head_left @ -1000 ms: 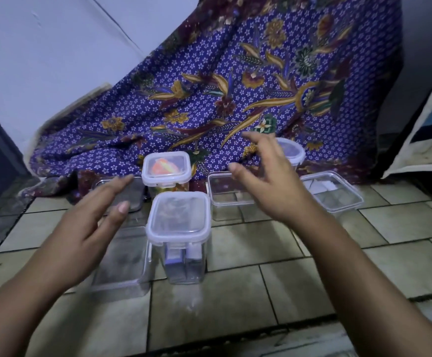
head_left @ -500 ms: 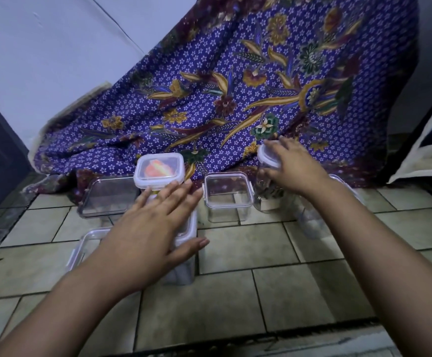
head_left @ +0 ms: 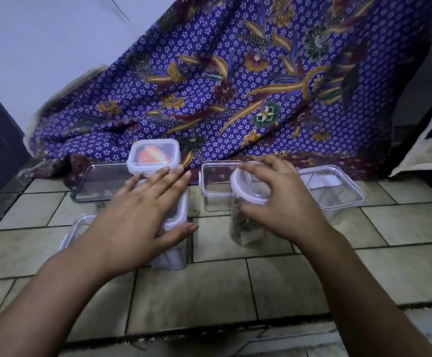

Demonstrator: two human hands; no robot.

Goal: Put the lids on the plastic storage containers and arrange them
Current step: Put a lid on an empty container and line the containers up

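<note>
My left hand (head_left: 142, 215) lies flat, fingers spread, on the lid of a tall square clear container (head_left: 176, 253) standing on the tiled floor. My right hand (head_left: 282, 202) grips a round clear jar (head_left: 245, 228) around its white-rimmed lid; the jar leans slightly and holds dark contents. Behind my left hand stands a lidded square container with something orange inside (head_left: 153, 157). A small lidded square container (head_left: 214, 181) sits between the two hands, further back.
A flat lidded container (head_left: 336, 189) rests to the right of the jar, another (head_left: 98, 184) at the back left, and a low one (head_left: 77, 230) is partly hidden under my left wrist. A purple floral cloth (head_left: 235, 86) hangs behind. A rug edge (head_left: 235, 328) runs near me.
My right hand took hold of the round jar at the back and drew it nearer, in front of the small square container. My left hand came down flat onto the tall container's lid.
</note>
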